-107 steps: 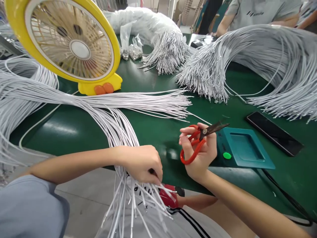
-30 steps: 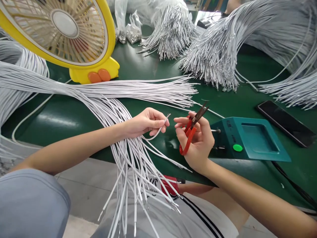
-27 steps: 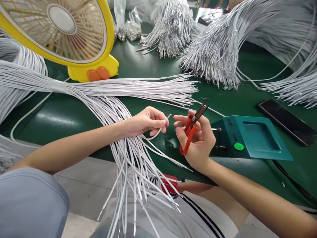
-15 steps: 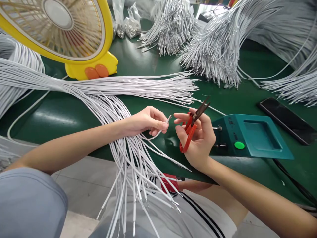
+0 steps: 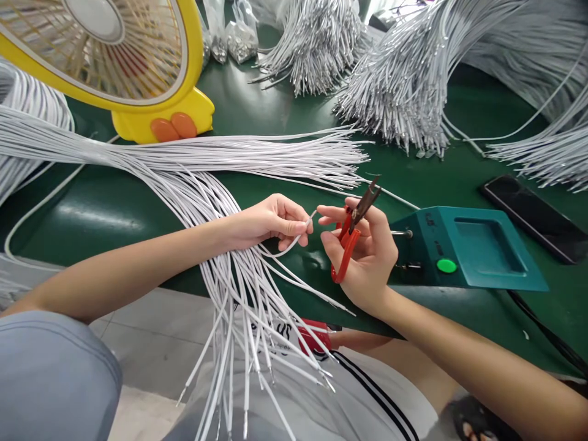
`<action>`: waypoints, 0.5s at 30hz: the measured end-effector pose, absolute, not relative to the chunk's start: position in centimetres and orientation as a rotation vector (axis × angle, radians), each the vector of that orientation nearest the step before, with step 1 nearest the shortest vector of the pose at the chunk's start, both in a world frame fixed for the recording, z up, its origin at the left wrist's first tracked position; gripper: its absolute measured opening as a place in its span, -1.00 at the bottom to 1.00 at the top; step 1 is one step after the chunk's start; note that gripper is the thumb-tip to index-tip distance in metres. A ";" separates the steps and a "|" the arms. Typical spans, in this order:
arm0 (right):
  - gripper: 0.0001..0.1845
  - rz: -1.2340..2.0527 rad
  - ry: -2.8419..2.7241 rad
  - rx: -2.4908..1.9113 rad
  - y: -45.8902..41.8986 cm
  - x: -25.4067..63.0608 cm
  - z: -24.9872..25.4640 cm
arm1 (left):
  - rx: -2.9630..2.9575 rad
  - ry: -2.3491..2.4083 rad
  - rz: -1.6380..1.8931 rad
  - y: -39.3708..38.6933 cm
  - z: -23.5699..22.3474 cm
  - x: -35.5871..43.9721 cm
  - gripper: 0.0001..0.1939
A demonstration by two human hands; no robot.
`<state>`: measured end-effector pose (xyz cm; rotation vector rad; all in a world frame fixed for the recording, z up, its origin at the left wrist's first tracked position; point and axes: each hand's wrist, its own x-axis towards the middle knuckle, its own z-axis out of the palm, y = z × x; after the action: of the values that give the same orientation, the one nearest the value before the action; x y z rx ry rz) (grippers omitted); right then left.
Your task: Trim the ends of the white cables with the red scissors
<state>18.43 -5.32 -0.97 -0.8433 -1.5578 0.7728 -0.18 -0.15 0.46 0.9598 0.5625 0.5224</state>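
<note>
The left hand (image 5: 281, 224) pinches a white wire (image 5: 288, 248), its tip slanting toward the right hand (image 5: 369, 262) cradling red-handled scissors (image 5: 351, 240).

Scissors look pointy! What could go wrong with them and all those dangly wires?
The scissors might nick someone: they sit in the right hand with bare blades, not far from the left hand.

The wire pinched in the left hand could slip out, since only a short tip sticks past the fingertips.

The loose wires hang over the edge of the table, so they might snag or tangle.
</note>
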 end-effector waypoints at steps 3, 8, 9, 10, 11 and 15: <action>-0.41 0.779 -1.551 -0.840 -5.3 18.4 -1.0 | 0.959 0.553 0.523 -0.1 0.5 -0.2 -0.86; -0.44 0.782 -1.516 -0.855 -5.3 18.4 -0.9 | 0.949 0.578 0.525 -0.2 0.6 -0.2 -0.84; -0.44 0.780 -1.509 -0.858 -5.4 18.4 -0.9 | 0.947 0.586 0.523 -0.2 0.6 -0.1 -0.83; -0.43 0.780 -1.505 -0.860 -5.4 18.4 -0.9 | 0.947 0.591 0.521 -0.2 0.6 -0.1 -0.82; -0.43 0.783 -1.508 -0.860 -5.4 18.4 -0.9 | 0.950 0.591 0.518 -0.2 0.7 -0.1 -0.82; -0.43 0.801 -1.541 -0.854 -5.3 18.5 -1.0 | 0.966 0.585 0.510 -0.2 0.7 -0.1 -0.82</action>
<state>18.46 -5.32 -0.96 -0.8538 -1.5406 0.8006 -0.15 -0.18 0.72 0.9662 0.5845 0.5101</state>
